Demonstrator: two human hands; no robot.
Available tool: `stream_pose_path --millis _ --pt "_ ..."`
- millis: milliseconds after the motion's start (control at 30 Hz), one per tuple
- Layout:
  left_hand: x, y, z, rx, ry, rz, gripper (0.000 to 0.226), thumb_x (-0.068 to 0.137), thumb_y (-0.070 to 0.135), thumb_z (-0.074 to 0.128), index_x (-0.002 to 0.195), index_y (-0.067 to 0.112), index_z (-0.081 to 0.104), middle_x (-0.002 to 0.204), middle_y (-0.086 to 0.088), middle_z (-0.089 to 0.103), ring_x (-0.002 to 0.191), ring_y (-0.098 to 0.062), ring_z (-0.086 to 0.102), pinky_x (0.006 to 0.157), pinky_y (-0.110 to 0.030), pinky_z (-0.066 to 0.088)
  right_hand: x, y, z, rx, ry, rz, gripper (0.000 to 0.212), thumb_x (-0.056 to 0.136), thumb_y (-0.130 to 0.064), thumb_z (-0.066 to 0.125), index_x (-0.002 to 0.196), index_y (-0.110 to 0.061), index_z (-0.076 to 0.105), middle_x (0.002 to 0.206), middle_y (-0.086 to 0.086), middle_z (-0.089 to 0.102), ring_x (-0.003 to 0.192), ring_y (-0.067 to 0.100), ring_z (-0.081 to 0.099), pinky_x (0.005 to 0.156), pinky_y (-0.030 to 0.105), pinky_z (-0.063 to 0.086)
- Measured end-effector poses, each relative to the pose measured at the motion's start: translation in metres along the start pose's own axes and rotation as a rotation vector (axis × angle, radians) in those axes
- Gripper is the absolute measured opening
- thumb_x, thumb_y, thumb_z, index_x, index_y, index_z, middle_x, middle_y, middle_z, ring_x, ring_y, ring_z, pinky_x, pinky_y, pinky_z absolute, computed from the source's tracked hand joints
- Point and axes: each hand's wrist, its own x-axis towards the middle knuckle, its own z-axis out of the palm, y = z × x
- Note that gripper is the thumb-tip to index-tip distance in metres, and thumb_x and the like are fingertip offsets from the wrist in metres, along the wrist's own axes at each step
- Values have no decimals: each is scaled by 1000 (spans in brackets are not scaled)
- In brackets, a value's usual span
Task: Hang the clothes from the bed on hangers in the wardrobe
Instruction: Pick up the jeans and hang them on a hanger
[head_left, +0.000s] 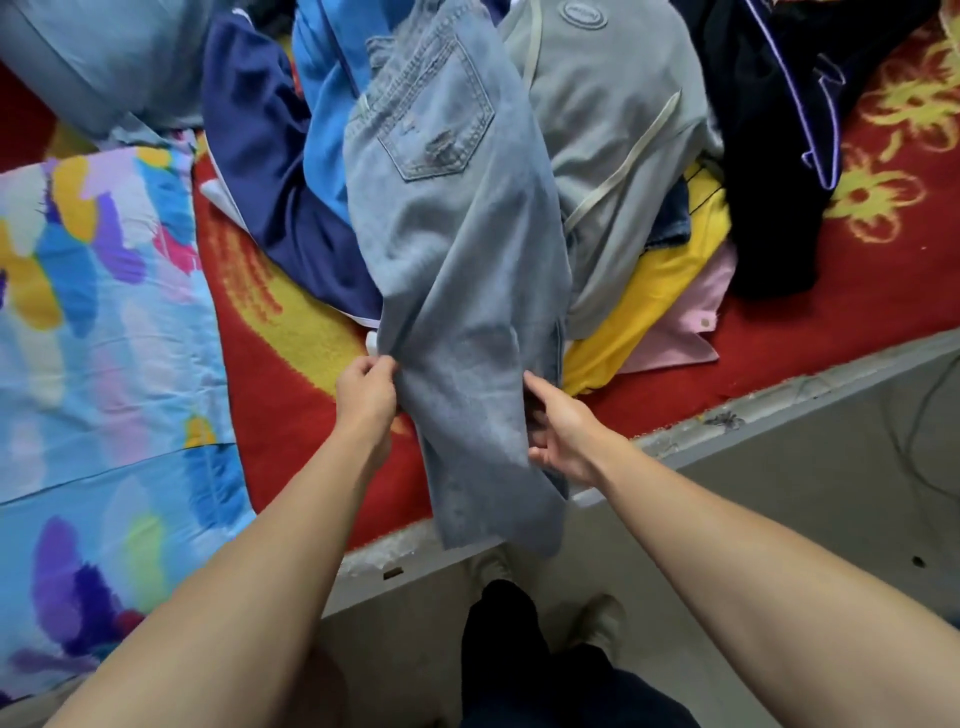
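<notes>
My left hand (366, 387) pinches the jeans (457, 249) leg's left edge, right hand (563, 431) curls round the right edge. Jeans lie across the grey top (613, 130) on the bed (810, 332), leg end hanging off. Risk: if I pull, the thin pinch slips, or the top drags along.

1. Light: soft, even, moderately bright; its source cannot be told.
2. Shadows: faint and diffuse, along the folds of the jeans (457, 249).
3. Sheen: mild, on the forearms (753, 545).
4. Focus: jeans pocket stitching fairly crisp; patterned sheet (104, 312) at left smeared and soft.
5. Distortion: wide-angle bowing; the bed edge (779, 397) curves, and the forearms stretch toward the lower corners.
</notes>
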Motion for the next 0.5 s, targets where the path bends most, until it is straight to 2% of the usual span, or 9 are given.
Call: stream_pose_path --millis 100,167,200,233,267,333,367,433,500 --pt "10 3 -6 53 -40 9 17 82 9 51 70 18 44 67 -6 42 71 -22 43 65 -38 39 6 -9 12 -43 8 -55 12 85 -27 62 88 -16 60 68 -1 55 45 8 43 45 23 21" --pt "16 2 -5 123 -36 64 17 80 8 52 72 19 43 67 -7 45 67 -22 44 61 -39 40 5 -13 11 -44 78 -157 7 85 -17 66 86 -12 61 59 -3 53 42 7 43 36 19 26" --pt "19 1 -5 169 -22 102 17 78 8 52 72 20 42 66 -6 47 64 -21 45 59 -40 41 1 -15 7 -96 139 -248 7 85 -15 69 85 -9 65 62 -1 60 47 11 53 38 21 37" --pt "21 0 -5 218 -6 140 15 77 10 51 72 21 43 63 -5 49 60 -20 46 58 -40 41 -3 -16 -2 -224 245 -366 11 84 -19 71 83 -8 69 68 2 67 59 18 62 48 28 48" --pt "21 0 -4 263 1 171 13 77 12 51 73 21 43 61 -5 51 57 -21 45 57 -39 39 -8 -16 -13 -429 409 -469 19 84 -27 72 78 -9 70 73 5 71 69 23 66 59 35 52" --pt "16 1 0 363 -18 228 10 81 9 52 78 17 46 60 -5 53 57 -24 47 59 -36 38 -18 -18 -38 -811 765 -524 34 84 -44 66 74 -11 65 76 8 70 78 32 64 65 38 46" --pt "12 3 3 412 -10 258 7 83 7 52 82 12 48 64 -5 55 61 -26 49 61 -34 37 -23 -21 -47 -913 876 -520 30 85 -45 64 79 -16 63 83 8 71 84 34 63 67 37 44" --pt "5 11 6 432 75 291 11 82 3 52 91 9 48 78 -7 59 75 -29 54 68 -33 37 -29 -30 -55 -980 949 -593 18 86 -35 64 101 -24 62 103 4 68 99 32 60 73 37 43" --pt "3 24 7 410 181 344 25 79 3 53 103 10 48 101 -11 59 96 -31 55 81 -35 39 -28 -38 -50 -1095 896 -789 39 85 -27 65 122 -24 55 118 2 59 109 26 53 79 39 47"
